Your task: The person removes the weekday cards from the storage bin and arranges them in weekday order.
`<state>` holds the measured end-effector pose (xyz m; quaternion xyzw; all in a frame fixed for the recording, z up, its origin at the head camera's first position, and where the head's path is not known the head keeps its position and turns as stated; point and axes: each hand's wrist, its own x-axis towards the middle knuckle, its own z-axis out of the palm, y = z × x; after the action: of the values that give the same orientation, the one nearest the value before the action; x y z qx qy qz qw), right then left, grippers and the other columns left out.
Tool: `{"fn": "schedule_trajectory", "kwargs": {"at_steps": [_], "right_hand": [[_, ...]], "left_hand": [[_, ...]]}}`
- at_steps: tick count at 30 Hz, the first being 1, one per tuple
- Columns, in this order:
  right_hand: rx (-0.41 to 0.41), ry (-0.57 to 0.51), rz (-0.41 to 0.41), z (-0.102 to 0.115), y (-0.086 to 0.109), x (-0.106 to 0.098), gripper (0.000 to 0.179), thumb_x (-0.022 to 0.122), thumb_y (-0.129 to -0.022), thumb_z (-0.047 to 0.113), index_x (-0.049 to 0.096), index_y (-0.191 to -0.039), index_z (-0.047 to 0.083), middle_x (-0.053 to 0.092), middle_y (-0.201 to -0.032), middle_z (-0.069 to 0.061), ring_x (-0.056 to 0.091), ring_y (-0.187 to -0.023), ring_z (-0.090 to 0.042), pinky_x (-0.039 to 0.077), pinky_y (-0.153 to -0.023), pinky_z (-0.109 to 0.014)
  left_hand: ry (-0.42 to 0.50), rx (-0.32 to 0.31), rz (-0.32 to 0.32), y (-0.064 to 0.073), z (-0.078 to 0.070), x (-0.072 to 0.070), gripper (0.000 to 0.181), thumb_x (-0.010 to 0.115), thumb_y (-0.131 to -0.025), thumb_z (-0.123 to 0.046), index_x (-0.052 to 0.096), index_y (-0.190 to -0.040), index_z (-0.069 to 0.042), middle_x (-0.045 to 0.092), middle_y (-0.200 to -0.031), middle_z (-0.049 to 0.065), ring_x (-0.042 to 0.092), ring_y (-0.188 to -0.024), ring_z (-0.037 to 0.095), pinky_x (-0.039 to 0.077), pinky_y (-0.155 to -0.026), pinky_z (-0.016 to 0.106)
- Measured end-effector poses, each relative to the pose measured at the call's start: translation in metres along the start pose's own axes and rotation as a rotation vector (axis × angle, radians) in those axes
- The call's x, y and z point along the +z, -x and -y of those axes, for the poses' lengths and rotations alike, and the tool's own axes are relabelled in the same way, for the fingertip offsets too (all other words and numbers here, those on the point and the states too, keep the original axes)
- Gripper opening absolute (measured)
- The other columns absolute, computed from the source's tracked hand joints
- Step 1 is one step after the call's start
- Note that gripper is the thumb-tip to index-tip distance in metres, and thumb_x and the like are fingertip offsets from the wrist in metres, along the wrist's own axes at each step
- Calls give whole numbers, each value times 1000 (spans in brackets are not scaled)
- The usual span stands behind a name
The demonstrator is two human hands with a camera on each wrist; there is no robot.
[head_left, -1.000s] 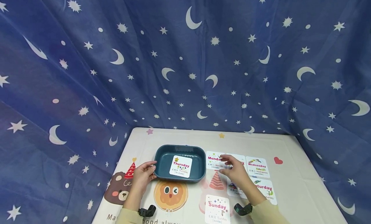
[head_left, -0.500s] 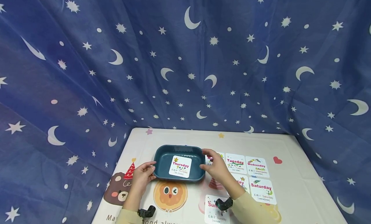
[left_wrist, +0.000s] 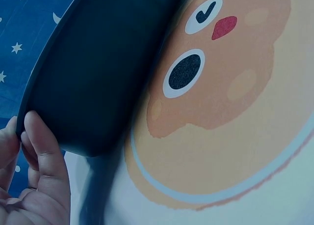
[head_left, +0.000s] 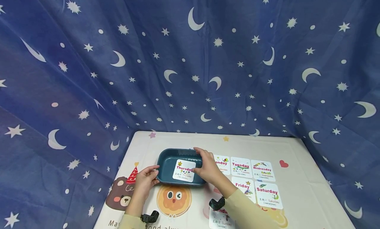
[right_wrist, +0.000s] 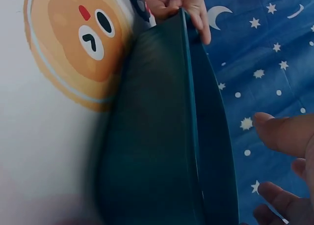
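My left hand pinches the left rim of a dark teal rectangular tray. In the left wrist view, the thumb lies inside its edge. Flat within the tray is a white card marked Thursday, with a star and colourful dots. Over the tray's right end spreads my right hand, thumb and fingers apart, the thumb tip at the card's right edge. It hides the tray's right corner. The right wrist view shows the right fingers loosely extended above the tray's wall, nothing between them.
Right of the tray lie cards in rows: Monday, Tuesday, Wednesday, Friday and Saturday. A Sunday card lies near the front, partly hidden by the right arm. A star-patterned blue curtain surrounds the printed table.
My right hand has moved left from above the Monday card, past the tray's right rim, to the Thursday card. The left hand has stayed on the rim.
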<state>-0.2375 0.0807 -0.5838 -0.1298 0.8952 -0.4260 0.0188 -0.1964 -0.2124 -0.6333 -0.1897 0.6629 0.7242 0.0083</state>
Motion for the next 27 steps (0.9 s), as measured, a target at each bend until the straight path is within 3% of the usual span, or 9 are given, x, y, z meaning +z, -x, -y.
{"fn": "schedule_trajectory", "kwargs": {"at_steps": [14, 27], "right_hand": [[-54, 207, 80, 3, -11, 22, 111, 100, -74, 29, 37, -166, 19, 52, -160, -16, 44, -145, -42, 37, -124, -62], [46, 316, 120, 5, -19, 41, 121, 101, -72, 42, 32, -169, 19, 51, -159, -17, 45, -142, -40, 40, -118, -62]], "left_hand": [[6, -11, 0, 0, -1, 1, 33, 69, -102, 0, 70, -135, 4, 61, -87, 0, 59, -70, 12, 62, -63, 23], [0, -17, 0, 3, -3, 1, 34, 69, -103, -3, 69, -137, 2, 60, -88, 2, 60, -71, 13, 62, -64, 24]]}}
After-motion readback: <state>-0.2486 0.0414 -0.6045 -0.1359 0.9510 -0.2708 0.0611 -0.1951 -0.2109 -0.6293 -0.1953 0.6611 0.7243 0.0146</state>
